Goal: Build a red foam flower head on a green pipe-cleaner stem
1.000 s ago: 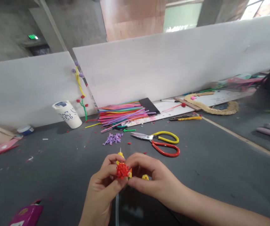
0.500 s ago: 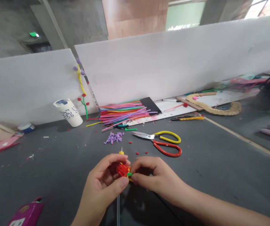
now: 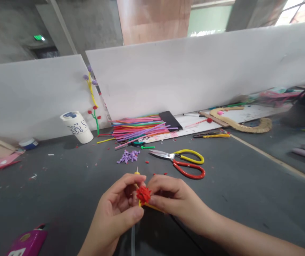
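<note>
A small red flower (image 3: 143, 195), a spiky ball of short pieces, sits between my two hands. My right hand (image 3: 170, 193) pinches it from the right side; its green stem is now hidden by the flower and fingers. My left hand (image 3: 117, 209) curls around the flower's left side, thumb and fingers apart; whether a fingertip touches it is unclear. Beneath both hands is a yellow glue gun (image 3: 152, 207), mostly covered, with its nozzle pointing away and a clear glue stick (image 3: 133, 238) coming out toward me.
Beyond my hands lie purple cut pieces (image 3: 129, 156) and scissors (image 3: 173, 156) with yellow and red handles. Further back are a bundle of coloured pipe cleaners (image 3: 139, 129), a white cup (image 3: 77, 128) and a utility knife (image 3: 216, 135). A magenta case (image 3: 28, 241) lies front left.
The red flower has turned to face me and shifted slightly right, hiding its green stem. My left thumb and fingers have parted a little from it.
</note>
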Tool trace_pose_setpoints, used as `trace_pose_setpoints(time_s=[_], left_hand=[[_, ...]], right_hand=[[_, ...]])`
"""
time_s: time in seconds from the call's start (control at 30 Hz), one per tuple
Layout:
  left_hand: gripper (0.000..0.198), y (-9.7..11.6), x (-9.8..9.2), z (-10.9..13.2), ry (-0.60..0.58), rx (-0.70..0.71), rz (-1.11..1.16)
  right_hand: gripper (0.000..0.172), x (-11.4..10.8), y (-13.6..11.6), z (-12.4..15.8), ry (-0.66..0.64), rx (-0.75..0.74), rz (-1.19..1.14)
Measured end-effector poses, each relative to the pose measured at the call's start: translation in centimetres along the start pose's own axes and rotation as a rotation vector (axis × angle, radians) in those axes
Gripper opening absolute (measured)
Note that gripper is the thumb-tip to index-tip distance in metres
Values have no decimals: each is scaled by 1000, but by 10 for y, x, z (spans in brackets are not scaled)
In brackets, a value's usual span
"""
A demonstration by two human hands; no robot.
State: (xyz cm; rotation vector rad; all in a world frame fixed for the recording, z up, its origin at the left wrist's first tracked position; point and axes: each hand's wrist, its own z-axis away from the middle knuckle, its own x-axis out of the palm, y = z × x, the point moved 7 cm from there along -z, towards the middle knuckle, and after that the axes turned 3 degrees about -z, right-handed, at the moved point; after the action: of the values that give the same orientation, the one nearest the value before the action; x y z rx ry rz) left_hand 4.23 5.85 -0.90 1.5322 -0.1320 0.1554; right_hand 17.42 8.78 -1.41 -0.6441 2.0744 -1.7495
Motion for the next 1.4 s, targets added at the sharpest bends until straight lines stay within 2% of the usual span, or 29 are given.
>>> trace_pose_setpoints(time_s=[0.13,0.23,0.37,0.5,0.57,0.67,0.73,0.87,1.0,1.17,1.23,1.33,1.4], left_hand=[[25,4,2,-4,-71,68,-103],[19,4,4,-5,-82,88,-107],[20,12,6,1,-22,196,-174],[17,15,5,6,105,256,-312],[14,16,3,8,189,278,-408],[13,16,2,10,248,300,-508],[14,14,3,11,253,283,-520],[16,7,3,10,249,192,-461],[17,3,3,7,227,127,-451],[17,3,3,6,228,160,-559],[18,2,3,5,236,154,-573],[26,-5,2,1,182,67,-391],[31,-14,3,-2,85,-76,-210]], right_hand=[[31,5,5,-1,-68,82,-102],[35,8,5,-1,-101,113,-113],[22,6,3,-3,-63,77,-57],[8,-5,0,-2,81,23,60],[9,-12,-6,1,185,-46,120],[10,-15,-28,10,269,-304,268],[12,-10,-40,17,245,-461,372],[14,-2,-45,21,159,-515,459],[19,-4,-40,18,176,-427,418],[20,-5,-16,5,123,-46,263],[17,-6,-10,2,120,43,195],[15,-8,-10,0,139,57,129],[15,-10,-11,0,139,38,95]])
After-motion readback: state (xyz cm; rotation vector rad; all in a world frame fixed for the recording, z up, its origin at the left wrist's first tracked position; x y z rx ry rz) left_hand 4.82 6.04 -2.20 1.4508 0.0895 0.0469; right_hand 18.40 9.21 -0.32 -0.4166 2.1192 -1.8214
